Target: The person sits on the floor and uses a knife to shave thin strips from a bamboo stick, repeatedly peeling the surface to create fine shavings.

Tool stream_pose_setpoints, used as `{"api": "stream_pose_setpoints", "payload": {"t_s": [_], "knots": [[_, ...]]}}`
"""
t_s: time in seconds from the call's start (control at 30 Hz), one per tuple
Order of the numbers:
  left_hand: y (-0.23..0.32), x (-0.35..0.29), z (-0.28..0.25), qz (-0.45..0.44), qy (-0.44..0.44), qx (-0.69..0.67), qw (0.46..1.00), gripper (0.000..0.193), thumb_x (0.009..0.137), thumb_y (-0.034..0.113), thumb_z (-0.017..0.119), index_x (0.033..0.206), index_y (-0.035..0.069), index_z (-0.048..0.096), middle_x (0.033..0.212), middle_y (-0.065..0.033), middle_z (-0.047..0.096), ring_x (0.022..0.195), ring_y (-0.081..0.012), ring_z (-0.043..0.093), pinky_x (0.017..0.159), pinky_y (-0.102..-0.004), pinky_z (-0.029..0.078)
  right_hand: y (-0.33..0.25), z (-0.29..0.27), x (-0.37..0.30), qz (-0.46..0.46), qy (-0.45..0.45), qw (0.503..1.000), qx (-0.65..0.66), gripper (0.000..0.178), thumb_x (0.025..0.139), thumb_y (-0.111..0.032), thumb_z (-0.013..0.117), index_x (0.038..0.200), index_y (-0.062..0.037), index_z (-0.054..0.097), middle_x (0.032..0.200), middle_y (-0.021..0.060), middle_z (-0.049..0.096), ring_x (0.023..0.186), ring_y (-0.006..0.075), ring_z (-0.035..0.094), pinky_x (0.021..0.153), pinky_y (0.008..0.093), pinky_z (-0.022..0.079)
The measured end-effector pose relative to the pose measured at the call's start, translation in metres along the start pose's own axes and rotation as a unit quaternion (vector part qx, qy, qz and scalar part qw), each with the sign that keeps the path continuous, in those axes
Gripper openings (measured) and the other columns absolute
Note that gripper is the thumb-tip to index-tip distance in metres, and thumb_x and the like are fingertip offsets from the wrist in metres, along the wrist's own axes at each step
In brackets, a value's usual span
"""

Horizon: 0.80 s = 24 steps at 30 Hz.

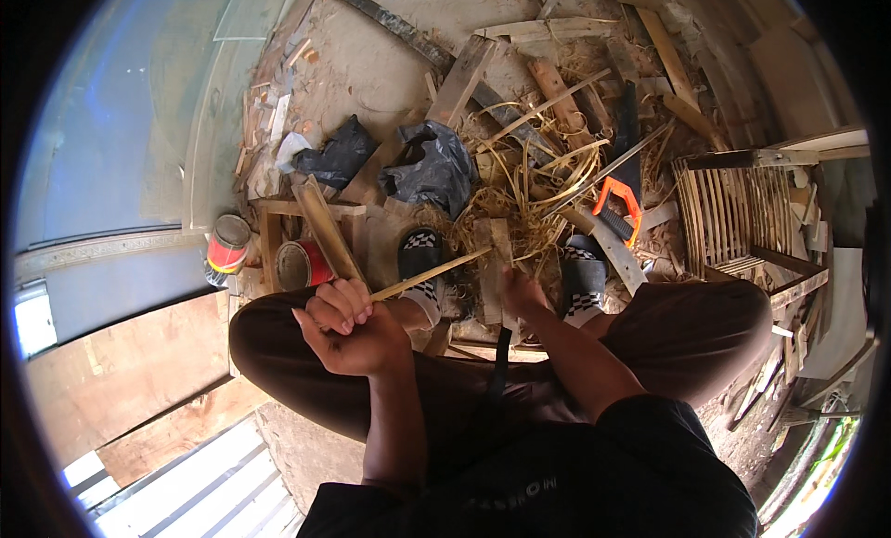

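While strip (432,273) in grip (351,326), lettered shirt (548,468)

The stick (432,276) is between the left hand (348,326) and right hand (524,295). Bags (432,171) lie ahead, the saw (626,181) right, two cans (227,246) left.

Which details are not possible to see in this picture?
Head view: left end of the thin, pale wooden strip, hidden by the bare left hand.
Head view: what the bare right hand grips, if anything, covered by its fingers.
Head view: inside of the larger crumpled black plastic bag, hidden by folds.
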<state>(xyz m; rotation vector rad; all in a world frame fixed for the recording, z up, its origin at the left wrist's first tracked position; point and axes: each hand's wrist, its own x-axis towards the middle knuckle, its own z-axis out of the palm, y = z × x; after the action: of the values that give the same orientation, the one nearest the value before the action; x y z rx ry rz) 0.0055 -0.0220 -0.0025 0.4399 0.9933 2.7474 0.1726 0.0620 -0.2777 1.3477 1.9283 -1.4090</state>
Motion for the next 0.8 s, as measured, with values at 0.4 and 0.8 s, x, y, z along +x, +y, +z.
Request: {"api": "stream_pose_setpoints", "payload": {"t_s": [0.4,0.8], "knots": [[0.0,0.008,-0.006,0.002,0.01,-0.005,1.0,0.047,0.106,0.028,0.037,0.061,0.014,0.032,0.058,-0.0008,0.031,0.052,-0.0126,0.03,0.051,-0.0279,0.029,0.02,0.002,0.014,0.008,0.032,0.999,-0.004,0.069,0.104,-0.058,0.021,0.133,-0.0072,0.056,0.126,0.0281,0.06,0.119,0.0471,0.055,0.102,0.057,0.045],[0.047,0.034,-0.003,0.026,-0.13,-0.021,0.991,0.047,0.108,0.029,0.033,0.064,0.014,0.035,0.057,-0.0004,0.029,0.053,-0.013,0.03,0.054,-0.0291,0.03,0.012,-0.017,-0.004,0.055,0.012,0.998,-0.017,0.07,0.101,-0.064,0.027,0.132,-0.0099,0.059,0.128,0.0281,0.059,0.121,0.047,0.054,0.101,0.0569,0.045]]}}
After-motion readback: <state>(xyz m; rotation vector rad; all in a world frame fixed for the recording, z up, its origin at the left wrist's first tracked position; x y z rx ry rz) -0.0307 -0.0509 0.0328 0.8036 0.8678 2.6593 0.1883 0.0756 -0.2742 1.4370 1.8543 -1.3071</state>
